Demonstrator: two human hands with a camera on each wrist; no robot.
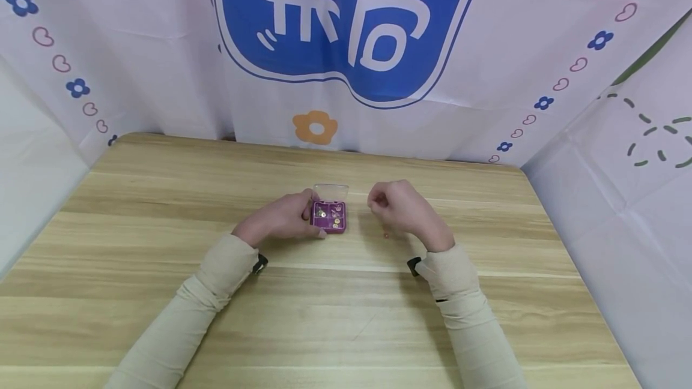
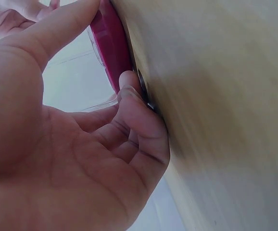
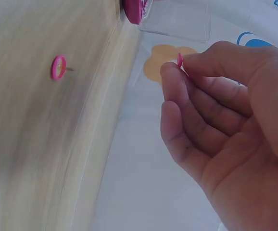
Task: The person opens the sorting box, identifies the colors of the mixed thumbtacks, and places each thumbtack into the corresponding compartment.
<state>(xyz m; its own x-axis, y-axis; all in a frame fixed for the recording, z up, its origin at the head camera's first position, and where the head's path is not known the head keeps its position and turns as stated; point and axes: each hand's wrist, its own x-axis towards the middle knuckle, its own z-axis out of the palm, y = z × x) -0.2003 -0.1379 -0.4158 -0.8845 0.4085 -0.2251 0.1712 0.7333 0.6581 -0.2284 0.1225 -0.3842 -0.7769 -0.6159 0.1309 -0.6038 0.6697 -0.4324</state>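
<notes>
A small purple case (image 1: 329, 225) with several compartments lies on the table, its clear lid (image 1: 332, 192) raised at the back. Small gold and pink pieces (image 1: 336, 221) sit in some of the compartments. My left hand (image 1: 286, 216) grips the case from its left side, thumb at the near edge and curled fingers at the far side. To the right of the case, my right hand (image 1: 402, 206) pinches a small pink disc (image 3: 180, 59) between thumb and forefinger. Below that hand, a pink ring-shaped piece with a gold middle (image 3: 58, 67) rests on the table.
The wood-grain table (image 1: 335, 323) ends at a white cloth backdrop (image 1: 178, 77) with blue and orange prints. More white cloth hangs at the right side. Dark bands (image 1: 414, 266) show at both wrists, by the beige sleeves.
</notes>
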